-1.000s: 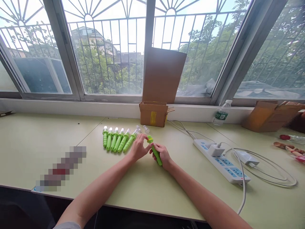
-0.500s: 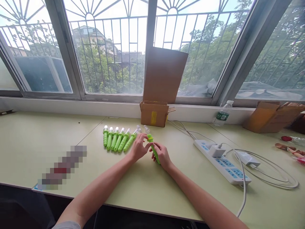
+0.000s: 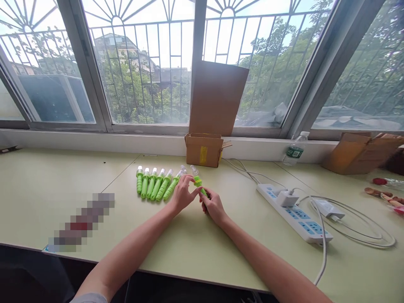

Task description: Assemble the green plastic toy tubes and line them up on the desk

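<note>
My right hand (image 3: 214, 206) is wrapped round a green plastic tube (image 3: 198, 182) with a clear cap, lying on the pale green table (image 3: 195, 240). My left hand (image 3: 182, 194) pinches near the tube's capped end with thumb and fingers. Just left of my hands lies a row of several matching green tubes (image 3: 154, 184) with clear caps, side by side. One clear cap (image 3: 183, 169) lies beside the row's far end.
A small open cardboard box (image 3: 203, 150) stands behind my hands, a tall cardboard sheet (image 3: 217, 97) leaning on the window. A white power strip (image 3: 295, 213) with chargers and cables lies to the right. A water bottle (image 3: 293, 150) and another box (image 3: 360, 152) sit far right.
My right hand has slid the green tube a little away from me, so less of its body shows below my fingers. The left hand stays at its capped end.
</note>
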{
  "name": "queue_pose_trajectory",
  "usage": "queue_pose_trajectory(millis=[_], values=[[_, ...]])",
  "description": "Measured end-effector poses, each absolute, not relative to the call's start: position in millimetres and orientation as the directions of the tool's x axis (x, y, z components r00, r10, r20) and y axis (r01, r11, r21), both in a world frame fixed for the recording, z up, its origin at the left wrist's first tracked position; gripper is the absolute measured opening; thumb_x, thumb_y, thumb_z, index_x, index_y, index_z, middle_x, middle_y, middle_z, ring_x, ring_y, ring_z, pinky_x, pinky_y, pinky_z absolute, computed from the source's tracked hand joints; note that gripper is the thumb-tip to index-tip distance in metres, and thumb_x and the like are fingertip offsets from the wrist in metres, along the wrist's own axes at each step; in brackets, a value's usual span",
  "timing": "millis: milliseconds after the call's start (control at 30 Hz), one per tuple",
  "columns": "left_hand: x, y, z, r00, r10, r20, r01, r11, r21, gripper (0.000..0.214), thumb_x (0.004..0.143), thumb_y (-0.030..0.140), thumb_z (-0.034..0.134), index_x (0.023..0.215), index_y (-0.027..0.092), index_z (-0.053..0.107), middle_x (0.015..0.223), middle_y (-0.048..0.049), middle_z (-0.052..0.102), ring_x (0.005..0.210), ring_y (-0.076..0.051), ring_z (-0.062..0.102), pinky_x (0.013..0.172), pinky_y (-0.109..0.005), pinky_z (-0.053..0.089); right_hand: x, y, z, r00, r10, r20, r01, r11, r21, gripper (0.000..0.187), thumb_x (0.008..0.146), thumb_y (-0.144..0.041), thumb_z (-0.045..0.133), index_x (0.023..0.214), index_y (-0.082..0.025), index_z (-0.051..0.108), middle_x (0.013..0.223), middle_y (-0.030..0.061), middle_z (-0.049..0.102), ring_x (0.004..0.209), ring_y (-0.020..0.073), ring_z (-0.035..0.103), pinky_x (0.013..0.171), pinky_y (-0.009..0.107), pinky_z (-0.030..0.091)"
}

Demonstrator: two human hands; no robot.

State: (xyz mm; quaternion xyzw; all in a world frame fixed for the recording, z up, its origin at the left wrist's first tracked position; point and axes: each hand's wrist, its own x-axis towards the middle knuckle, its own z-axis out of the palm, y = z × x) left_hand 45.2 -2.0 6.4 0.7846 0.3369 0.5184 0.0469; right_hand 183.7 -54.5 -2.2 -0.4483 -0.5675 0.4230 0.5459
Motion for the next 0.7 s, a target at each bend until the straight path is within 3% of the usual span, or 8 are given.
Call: queue_pose_trajectory(millis=[700], values=[[44.8,0.7,5.2,0.25,0.566,0.785,0.522,-0.762,0.383,0.024,0.08,0.039,0.059,0.092,0.021,0.05,0.1,-0.0063,0.056,0.094,-0.02,0.057,0.072,-0.036,0.053,187.1,-54.8,2.4,-0.029,0.988,0.153,-0.091,0.15,-0.985,0.032,0.072,-0.048,0.059,0.078,-0.017,0.058,0.06,-0.0013,0.055,0.036,0.0078,0.042,0.032,0.022,0.032]])
